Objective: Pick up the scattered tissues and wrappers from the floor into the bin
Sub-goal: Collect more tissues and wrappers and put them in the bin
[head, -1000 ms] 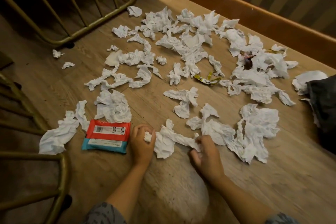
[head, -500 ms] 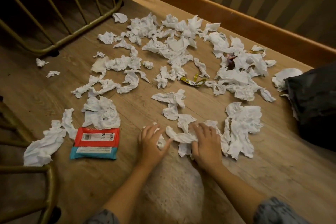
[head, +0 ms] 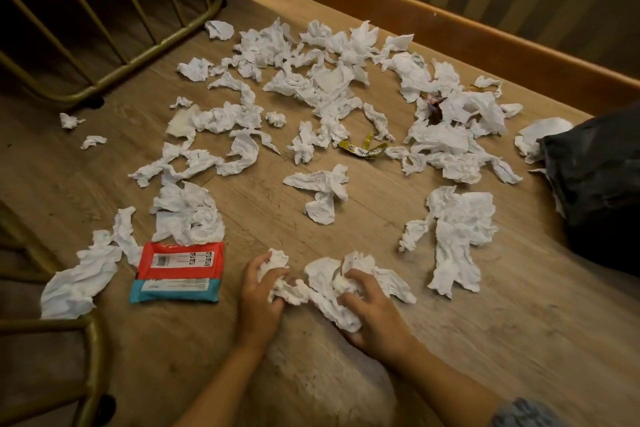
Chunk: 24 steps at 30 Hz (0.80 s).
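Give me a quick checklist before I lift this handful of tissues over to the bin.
1. Left hand closed on tissue: ok.
2. Right hand closed on its wad: ok.
3. Loose tail beside the right hand gathered in: not ok.
4. Black bag at right, opening visible: cannot tell.
5. Floor toward the bag free of obstacles: ok.
6. Red pack collected: not ok.

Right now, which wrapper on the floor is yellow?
The yellow wrapper, twisted, lies mid-floor among the tissues; the red-and-blue packet lies flat beside the left hand.
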Available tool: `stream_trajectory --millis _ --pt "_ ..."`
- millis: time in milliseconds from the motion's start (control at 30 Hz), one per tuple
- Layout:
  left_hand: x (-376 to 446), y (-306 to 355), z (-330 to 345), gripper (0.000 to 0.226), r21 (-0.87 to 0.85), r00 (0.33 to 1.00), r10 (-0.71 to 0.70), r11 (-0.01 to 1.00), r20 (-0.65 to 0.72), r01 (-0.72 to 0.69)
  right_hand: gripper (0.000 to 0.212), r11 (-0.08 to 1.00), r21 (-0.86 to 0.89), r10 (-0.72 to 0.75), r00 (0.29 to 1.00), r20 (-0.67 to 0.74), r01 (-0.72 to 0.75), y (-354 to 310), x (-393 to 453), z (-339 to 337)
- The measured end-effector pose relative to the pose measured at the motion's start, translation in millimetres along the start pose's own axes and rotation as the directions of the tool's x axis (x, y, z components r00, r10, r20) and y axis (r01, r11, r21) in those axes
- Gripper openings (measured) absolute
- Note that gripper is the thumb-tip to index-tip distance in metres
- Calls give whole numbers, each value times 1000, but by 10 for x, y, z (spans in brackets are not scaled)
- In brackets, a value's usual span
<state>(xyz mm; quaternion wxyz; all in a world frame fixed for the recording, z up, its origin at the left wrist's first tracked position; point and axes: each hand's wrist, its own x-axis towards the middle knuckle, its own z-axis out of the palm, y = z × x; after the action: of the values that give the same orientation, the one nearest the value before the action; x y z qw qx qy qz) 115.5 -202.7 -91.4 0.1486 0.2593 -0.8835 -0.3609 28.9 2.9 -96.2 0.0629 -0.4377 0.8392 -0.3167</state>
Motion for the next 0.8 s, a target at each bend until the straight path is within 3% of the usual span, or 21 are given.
stream_trajectory --millis 100,167,233,300,400,533,633,733,800 --pt "119 65 -35 37 -59 996 -33 998 -78 29 34 973 217 103 990 -101 -79 -127 67 -39" --pt "199 105 -36 40 -100 997 -44 994 -61 38 38 934 317 243 945 -218 -167 -173 166 -93" --pt "264 127 -10 40 -97 1000 -19 995 -15 18 46 905 317 375 882 -284 -283 -130 236 -142" --pt "300 125 39 37 -65 999 18 998 47 -15 50 894 207 445 840 -312 -397 -30 253 -172" --pt "274 106 136 27 -19 994 65 998 86 -64 44 865 -37 462 824 -329 -500 65 190 -157" --pt "114 142 186 65 1 989 124 992 79 -125 40 838 -135 494 840 -224 -529 -9 17 -42" --pt "40 126 211 77 49 982 137 988 129 -145 49 829 -207 489 853 -182 -519 -109 -87 19" --pt "40 79 251 52 99 984 154 982 87 -162 57 865 -185 430 878 -208 -467 -136 -126 39" --pt "40 55 257 27 96 982 187 977 37 -190 39 920 -126 339 915 -220 -371 -82 -139 68"
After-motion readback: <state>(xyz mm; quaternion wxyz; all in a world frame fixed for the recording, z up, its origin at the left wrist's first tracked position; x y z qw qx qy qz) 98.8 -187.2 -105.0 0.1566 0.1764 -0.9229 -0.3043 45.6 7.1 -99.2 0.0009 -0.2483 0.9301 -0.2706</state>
